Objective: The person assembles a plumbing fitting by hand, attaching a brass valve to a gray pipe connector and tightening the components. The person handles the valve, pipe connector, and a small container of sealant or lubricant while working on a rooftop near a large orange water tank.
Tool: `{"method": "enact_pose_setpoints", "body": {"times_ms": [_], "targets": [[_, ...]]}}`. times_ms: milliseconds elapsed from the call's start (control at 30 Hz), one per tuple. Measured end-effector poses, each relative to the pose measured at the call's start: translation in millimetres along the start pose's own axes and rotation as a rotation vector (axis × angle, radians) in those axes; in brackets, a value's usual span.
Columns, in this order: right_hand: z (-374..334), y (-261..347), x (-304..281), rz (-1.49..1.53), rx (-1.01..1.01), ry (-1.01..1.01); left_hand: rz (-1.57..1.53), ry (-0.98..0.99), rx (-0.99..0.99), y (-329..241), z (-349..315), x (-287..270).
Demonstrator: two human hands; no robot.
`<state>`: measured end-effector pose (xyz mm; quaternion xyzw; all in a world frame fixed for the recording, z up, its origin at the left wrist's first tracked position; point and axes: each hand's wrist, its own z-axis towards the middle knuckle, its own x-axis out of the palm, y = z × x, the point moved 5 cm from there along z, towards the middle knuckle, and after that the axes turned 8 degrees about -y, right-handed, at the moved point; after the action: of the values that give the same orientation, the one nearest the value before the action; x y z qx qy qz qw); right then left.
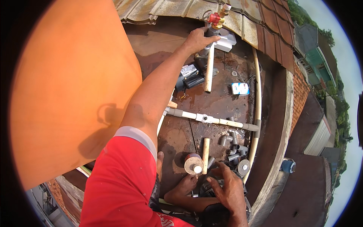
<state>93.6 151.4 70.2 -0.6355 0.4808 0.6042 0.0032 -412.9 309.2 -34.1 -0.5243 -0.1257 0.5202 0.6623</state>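
A large orange water tank [72,87] filled the left of the view, just beside your outstretched left arm. Your left hand [198,39] reached far forward and wrapped its fingers, pressed together, around the upright grey pipe [207,51], gripping it just below the red-handled brass valve [216,19]. Directly under that grip sat a dark water pump [191,77], and a short cream length of pipe [209,70] leaned down from beside your fingers. Nearer to you, a white horizontal pipe with grey couplings [211,120] crossed the wet rooftop floor [179,136].

Your right hand [227,187] rested low, fingers curled over a dark object [210,187] too hidden to identify; whether it was truly clamped cannot be told. Just left of that hand stood a roll of tape [193,164], with your bare foot [181,189] below it. Just above the hand lay a heap of grey pipe elbows [232,145]. A cream pipe [258,113] curved along the right, beyond it rust-red roof tiles [276,30].
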Motion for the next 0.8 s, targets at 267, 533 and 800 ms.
{"method": "enact_pose_setpoints", "body": {"times_ms": [267,533,800], "targets": [[0.6,1.7,0.0,0.033,0.014,0.007,-0.002,0.004,-0.005,-0.3,-0.6,-0.5],[0.7,0.6,-0.3,-0.001,-0.001,-0.005,-0.030,0.013,-0.028,-2.9,-2.2,-2.1],[1.6,2.5,-1.1,0.040,0.002,-0.003,-0.037,0.024,-0.029,-1.4,-0.9,-3.2]]}}
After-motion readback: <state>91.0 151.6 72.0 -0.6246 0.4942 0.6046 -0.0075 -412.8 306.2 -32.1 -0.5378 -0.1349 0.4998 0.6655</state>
